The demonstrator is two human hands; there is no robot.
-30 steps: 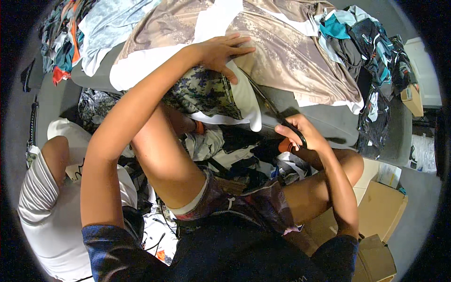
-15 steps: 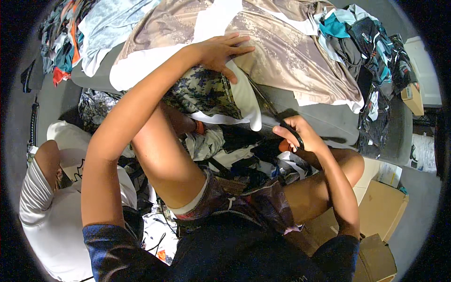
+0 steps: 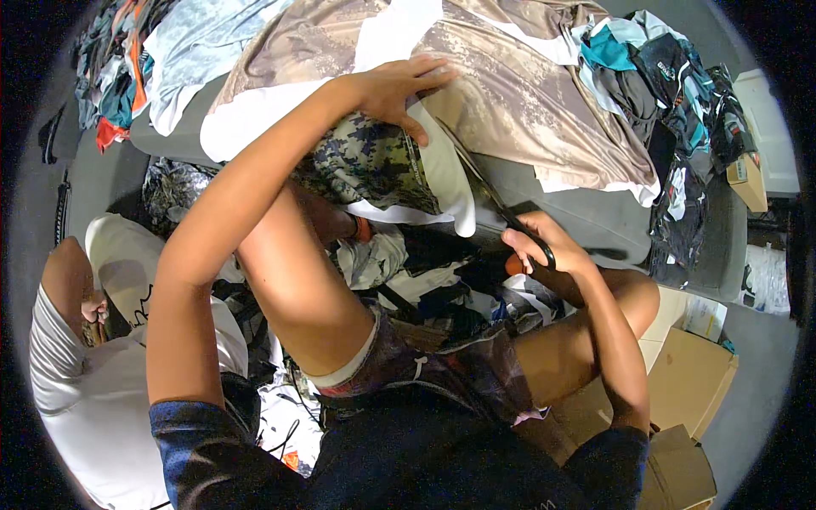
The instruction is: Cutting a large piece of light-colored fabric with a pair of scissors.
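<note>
My right hand (image 3: pixel 544 244) is closed round the black handles of a pair of scissors (image 3: pixel 491 189), whose long blades point up and left at the edge of the cloth. Spread flat, my left hand (image 3: pixel 395 93) presses on the cloth with its fingers apart. Beneath it lies dark green camouflage fabric (image 3: pixel 361 166) with a white border strip (image 3: pixel 452 183) beside the blades. The scissor tips are hidden near that strip, so I cannot tell whether they are cutting. Tan mottled fabric (image 3: pixel 518 102) with white parts spreads over the grey padded surface beyond.
Piled garments (image 3: pixel 671 76) lie at the far right, and more clothes (image 3: pixel 119 76) at the far left. Fabric scraps (image 3: pixel 416 280) cover the floor between my legs. Cardboard boxes (image 3: pixel 693 374) stand at right. Another person in a white shirt (image 3: pixel 102 425) sits close on my left.
My right hand has shifted slightly right with the scissors, and more of the blades shows. My left hand stays on the cloth, moved very slightly. The other person's arm has moved a little left.
</note>
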